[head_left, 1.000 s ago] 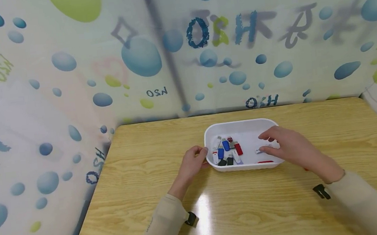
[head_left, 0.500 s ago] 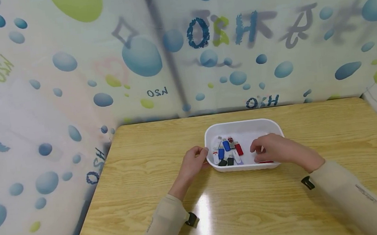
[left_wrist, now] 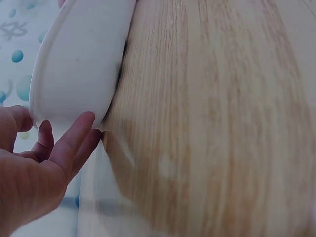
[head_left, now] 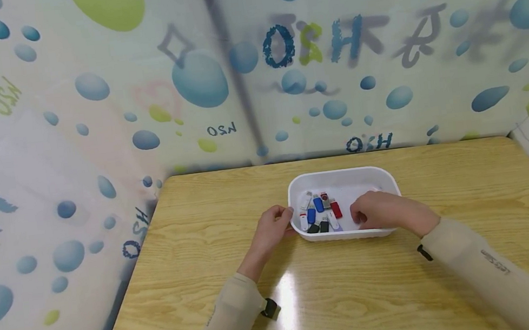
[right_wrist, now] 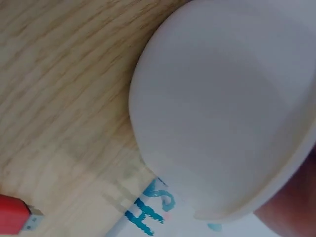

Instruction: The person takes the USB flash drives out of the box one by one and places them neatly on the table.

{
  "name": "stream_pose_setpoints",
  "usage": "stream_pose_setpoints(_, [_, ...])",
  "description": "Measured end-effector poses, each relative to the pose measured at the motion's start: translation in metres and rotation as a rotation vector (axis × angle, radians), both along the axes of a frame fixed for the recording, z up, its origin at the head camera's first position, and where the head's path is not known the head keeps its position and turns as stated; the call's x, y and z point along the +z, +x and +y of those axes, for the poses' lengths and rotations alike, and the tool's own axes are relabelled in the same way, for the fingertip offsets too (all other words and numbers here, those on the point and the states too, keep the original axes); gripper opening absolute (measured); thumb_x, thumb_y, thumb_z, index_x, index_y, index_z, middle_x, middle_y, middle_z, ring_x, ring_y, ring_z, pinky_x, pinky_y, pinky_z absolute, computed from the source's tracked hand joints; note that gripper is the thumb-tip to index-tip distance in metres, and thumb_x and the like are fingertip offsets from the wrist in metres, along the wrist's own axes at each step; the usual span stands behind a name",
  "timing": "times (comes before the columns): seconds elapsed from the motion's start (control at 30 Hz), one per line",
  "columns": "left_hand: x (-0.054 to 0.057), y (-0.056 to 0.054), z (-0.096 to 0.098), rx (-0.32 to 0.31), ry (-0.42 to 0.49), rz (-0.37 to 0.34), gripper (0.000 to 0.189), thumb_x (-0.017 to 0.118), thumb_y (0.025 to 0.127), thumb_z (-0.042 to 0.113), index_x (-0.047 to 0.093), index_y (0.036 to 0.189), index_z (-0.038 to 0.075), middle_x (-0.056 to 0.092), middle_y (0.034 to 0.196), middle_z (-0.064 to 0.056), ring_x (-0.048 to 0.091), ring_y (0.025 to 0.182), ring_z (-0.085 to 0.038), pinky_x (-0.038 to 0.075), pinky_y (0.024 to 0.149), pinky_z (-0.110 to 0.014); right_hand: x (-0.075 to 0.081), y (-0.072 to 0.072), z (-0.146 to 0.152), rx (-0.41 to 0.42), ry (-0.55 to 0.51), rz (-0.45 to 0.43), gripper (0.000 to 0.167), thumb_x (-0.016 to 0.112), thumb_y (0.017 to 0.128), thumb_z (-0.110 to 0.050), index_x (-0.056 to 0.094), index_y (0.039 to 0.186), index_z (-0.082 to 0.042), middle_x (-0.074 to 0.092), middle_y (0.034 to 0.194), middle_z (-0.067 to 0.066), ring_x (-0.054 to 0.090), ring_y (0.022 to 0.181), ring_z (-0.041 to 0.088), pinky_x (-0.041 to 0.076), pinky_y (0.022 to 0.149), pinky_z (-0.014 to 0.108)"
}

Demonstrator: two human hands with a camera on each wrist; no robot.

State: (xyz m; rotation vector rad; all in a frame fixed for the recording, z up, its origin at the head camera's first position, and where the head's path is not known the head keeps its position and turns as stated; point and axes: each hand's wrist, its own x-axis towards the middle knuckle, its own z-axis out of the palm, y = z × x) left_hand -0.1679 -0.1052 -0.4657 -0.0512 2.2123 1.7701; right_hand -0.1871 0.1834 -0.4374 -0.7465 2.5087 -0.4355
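Note:
My left hand (head_left: 271,227) grips the near left end of a white plastic tray (head_left: 348,235). In the left wrist view its thumb lies at the tray's rim, and fingers (left_wrist: 74,138) touch the outer wall. Inside, on the left half, lie several USB sticks, among them a blue one (head_left: 318,204), a red one (head_left: 336,209) and a black one (head_left: 324,226). My right hand (head_left: 382,208) reaches down into the tray's right half, its fingers bent toward the bottom. The fingertips are hidden, so whether they hold anything cannot be seen.
A red USB stick (right_wrist: 12,215) lies outside the tray on the wooden table (head_left: 200,205), visible only in the right wrist view. Behind the table hangs a patterned curtain (head_left: 248,107).
My right hand has moved left and lower inside the tray, and its fingers have drawn together. It now covers the white and red USB sticks seen there earlier. The left hand stays.

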Motion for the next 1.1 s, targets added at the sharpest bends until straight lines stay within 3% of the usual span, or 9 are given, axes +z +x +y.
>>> stream_pose_setpoints(0.2, [0.002, 0.000, -0.001, -0.003, -0.041, -0.010, 0.033, 0.054, 0.109, 0.029, 0.063, 0.116, -0.003, 0.065, 0.116, -0.017, 0.070, 0.100, -0.025, 0.064, 0.088, -0.036, 0.002, 0.000, -0.005, 0.012, 0.073, 0.069, 0.011, 0.079, 0.093, -0.017, 0.070, 0.087, -0.018, 0.058, 0.075, -0.005, 0.053, 0.074, 0.015, 0.047, 0.070, 0.030])
stream_pose_setpoints(0.37, [0.001, -0.001, 0.000, -0.002, -0.024, 0.003, 0.033, 0.054, 0.109, 0.027, 0.062, 0.114, -0.005, 0.065, 0.115, -0.018, 0.071, 0.100, -0.027, 0.064, 0.087, -0.037, 0.002, 0.001, -0.006, -0.008, 0.099, 0.114, 0.013, 0.073, 0.096, -0.013, 0.069, 0.084, -0.016, 0.058, 0.071, -0.004, 0.051, 0.070, 0.015, 0.045, 0.067, 0.030])
stream_pose_setpoints(0.73, [-0.001, 0.000, 0.000, 0.006, -0.034, 0.005, 0.032, 0.054, 0.109, 0.026, 0.062, 0.112, -0.005, 0.065, 0.115, -0.018, 0.071, 0.099, -0.026, 0.064, 0.085, -0.036, 0.007, 0.008, -0.006, -0.078, 0.160, 0.132, 0.021, 0.081, 0.092, -0.027, 0.069, 0.082, -0.013, 0.058, 0.069, -0.003, 0.051, 0.067, 0.016, 0.045, 0.065, 0.030])
stream_pose_setpoints(1.1, [-0.001, 0.000, 0.001, 0.003, -0.051, 0.012, 0.032, 0.055, 0.109, 0.027, 0.062, 0.112, -0.004, 0.066, 0.115, -0.018, 0.071, 0.098, -0.026, 0.064, 0.084, -0.035, 0.008, 0.010, -0.002, -0.033, 0.125, 0.116, 0.015, 0.078, 0.094, -0.018, 0.069, 0.082, -0.013, 0.057, 0.071, -0.003, 0.050, 0.068, 0.015, 0.046, 0.066, 0.029])
